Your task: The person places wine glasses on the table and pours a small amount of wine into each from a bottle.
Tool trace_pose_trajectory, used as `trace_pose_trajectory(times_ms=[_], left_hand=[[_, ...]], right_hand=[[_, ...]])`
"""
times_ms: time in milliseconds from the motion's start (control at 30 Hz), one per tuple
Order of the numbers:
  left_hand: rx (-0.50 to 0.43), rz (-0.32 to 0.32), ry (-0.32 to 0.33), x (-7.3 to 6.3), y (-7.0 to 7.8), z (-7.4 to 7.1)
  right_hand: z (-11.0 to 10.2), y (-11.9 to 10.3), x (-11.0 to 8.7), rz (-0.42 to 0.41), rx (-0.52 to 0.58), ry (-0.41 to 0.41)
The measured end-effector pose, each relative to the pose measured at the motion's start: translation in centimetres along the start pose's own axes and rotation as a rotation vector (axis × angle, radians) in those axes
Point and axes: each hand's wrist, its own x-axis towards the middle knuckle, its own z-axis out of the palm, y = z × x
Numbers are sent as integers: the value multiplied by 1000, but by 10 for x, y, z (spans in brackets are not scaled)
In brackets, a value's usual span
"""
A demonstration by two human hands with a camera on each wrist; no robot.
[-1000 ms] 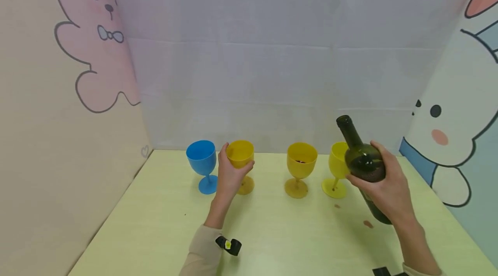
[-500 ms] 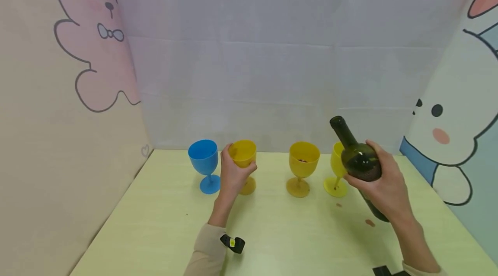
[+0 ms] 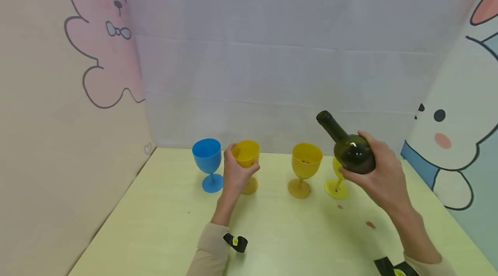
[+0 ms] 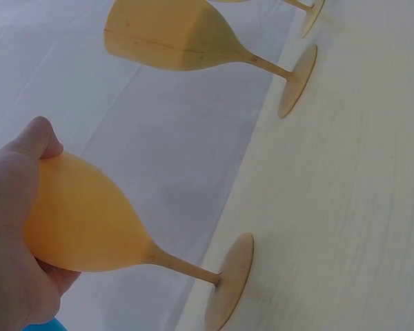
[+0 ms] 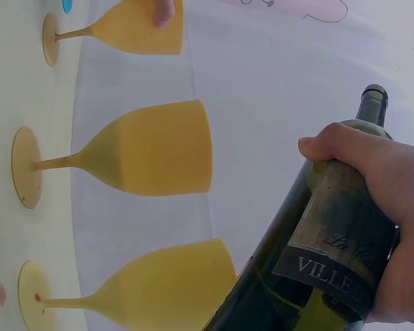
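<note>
My left hand (image 3: 238, 172) grips the bowl of a yellow goblet (image 4: 90, 214) that stands upright on the table. My right hand (image 3: 383, 172) holds a dark green wine bottle (image 3: 355, 155) up off the table, its neck tilted to the left. A label (image 5: 345, 227) shows on the bottle in the right wrist view. Between the hands stands a second yellow goblet (image 3: 307, 161) with some dark liquid inside. A brighter yellow goblet (image 3: 336, 187) is partly hidden behind the bottle. Close to the left hand is a blue goblet (image 3: 207, 157).
The goblets line up near the back edge of the pale table (image 3: 163, 224). Reddish spots (image 3: 371, 225) mark its surface at the right. A white cloth (image 3: 241, 72) hangs behind, with cartoon-printed walls (image 3: 447, 150) on both sides.
The bottle has moved left and slightly up in my right hand, its neck tipping further to the left. My left hand stays on the yellow goblet. The head view has shifted slightly.
</note>
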Motion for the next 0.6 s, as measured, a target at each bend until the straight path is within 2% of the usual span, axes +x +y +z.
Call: trace_pose_trajectory(times_ms=[233,600], left_hand=[[14,7,8,0,-1,2],[7,12,8,1,-1,1]], right_hand=[[6,-9,15,-143,-46,33],[20,-27,37,-266,-149,-22]])
